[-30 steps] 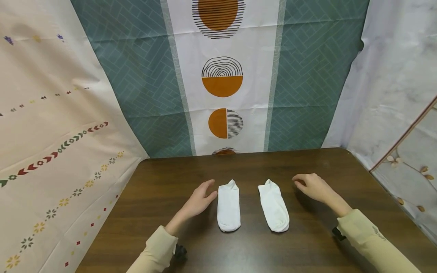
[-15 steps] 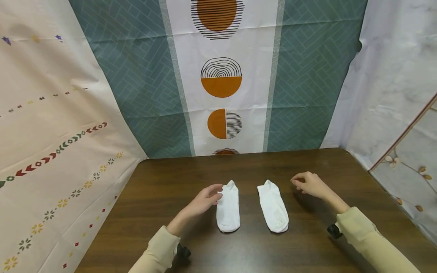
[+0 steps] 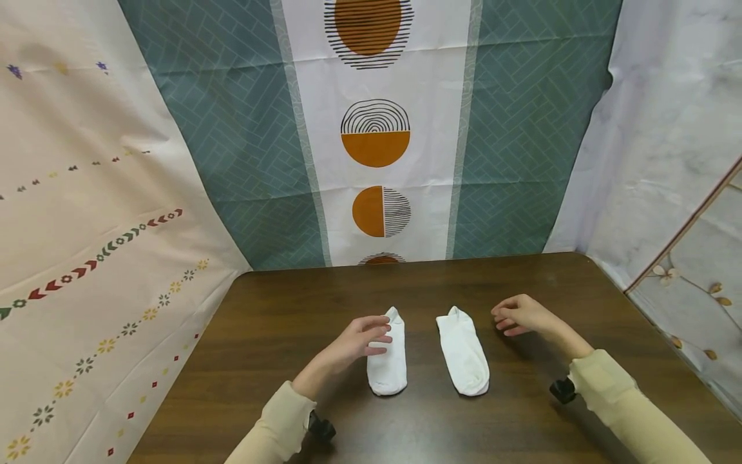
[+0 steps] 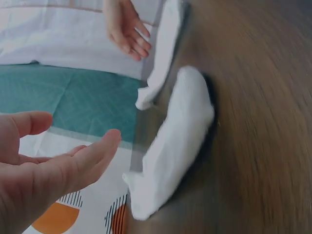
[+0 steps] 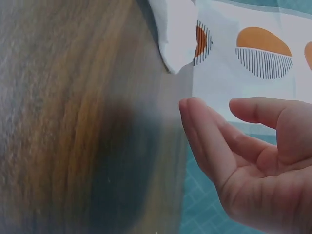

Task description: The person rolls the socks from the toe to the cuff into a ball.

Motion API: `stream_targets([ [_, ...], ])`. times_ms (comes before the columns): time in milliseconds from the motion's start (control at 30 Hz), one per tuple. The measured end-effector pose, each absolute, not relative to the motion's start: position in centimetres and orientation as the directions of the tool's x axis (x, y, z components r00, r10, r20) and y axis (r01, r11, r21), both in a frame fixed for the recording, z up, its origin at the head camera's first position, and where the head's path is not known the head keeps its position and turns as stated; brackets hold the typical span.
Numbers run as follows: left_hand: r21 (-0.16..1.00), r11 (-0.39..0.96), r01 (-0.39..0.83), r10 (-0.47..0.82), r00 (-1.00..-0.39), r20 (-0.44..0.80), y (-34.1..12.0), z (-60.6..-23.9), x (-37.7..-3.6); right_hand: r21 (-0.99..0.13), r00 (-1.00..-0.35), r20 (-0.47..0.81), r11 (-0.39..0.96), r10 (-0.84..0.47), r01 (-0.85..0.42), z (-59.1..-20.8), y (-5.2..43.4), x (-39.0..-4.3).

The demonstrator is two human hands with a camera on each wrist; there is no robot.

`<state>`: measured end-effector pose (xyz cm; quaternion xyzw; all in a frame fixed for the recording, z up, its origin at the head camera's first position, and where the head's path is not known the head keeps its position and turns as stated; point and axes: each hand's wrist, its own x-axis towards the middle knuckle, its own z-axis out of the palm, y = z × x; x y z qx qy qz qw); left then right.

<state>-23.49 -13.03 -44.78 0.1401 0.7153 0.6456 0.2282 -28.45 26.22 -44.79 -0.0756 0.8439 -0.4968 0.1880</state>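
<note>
Two white ankle socks lie flat and apart on the brown wooden table. Over the upper part of the left sock (image 3: 387, 374) hovers my left hand (image 3: 353, 343), its fingers spread and holding nothing. In the left wrist view a gap shows between that hand (image 4: 53, 170) and the nearer sock (image 4: 178, 136). The right sock (image 3: 464, 354) lies slightly slanted. To its right, above the table, my right hand (image 3: 522, 314) hangs with loosely bent fingers and nothing in them. The right wrist view shows its thumb apart from the fingers, with one end of a sock (image 5: 175, 34) beyond.
The wooden table (image 3: 278, 309) has rounded far corners. Behind it hangs a green and white cloth (image 3: 255, 129) with orange circles. A cream patterned cloth (image 3: 116, 245) borders the left side, and a pale marbled cloth (image 3: 672, 193) the right. Dark wrist devices sit under both cuffs.
My left hand has moved right, from beside the left sock to over it. The right hand has shifted slightly left, and its fingers have loosened. Both socks lie as before.
</note>
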Motion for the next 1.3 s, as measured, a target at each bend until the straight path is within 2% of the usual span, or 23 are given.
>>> stream_targets([
  [133,0.983,0.093,-0.161,0.509,-0.84,-0.186,-12.6,-44.7,-23.4,-0.889,-0.911,-0.251,0.45,-0.327,0.084,-44.6,26.1,-28.3],
  [300,0.978,0.093,-0.188,0.525,-0.825,-0.209,-12.0,-44.6,-23.1,-0.903,-0.906,-0.257,0.417,-0.337,0.101,-44.6,26.0,-28.4],
  [533,0.976,0.075,-0.204,0.494,-0.843,-0.214,-10.0,-44.9,-23.4,-0.911,-0.922,-0.233,0.402,-0.308,0.095,-45.3,25.7,-28.9],
  [833,0.965,0.066,-0.256,0.491,-0.833,-0.254,-7.8,-44.8,-23.5,-0.904,-0.94,-0.19,0.425,-0.284,0.054,-45.2,24.5,-29.1],
  [1300,0.937,0.086,-0.34,0.483,-0.808,-0.337,-6.4,-45.4,-23.1,-0.883,-0.934,-0.232,0.462,-0.27,0.086,-45.7,23.7,-29.4],
])
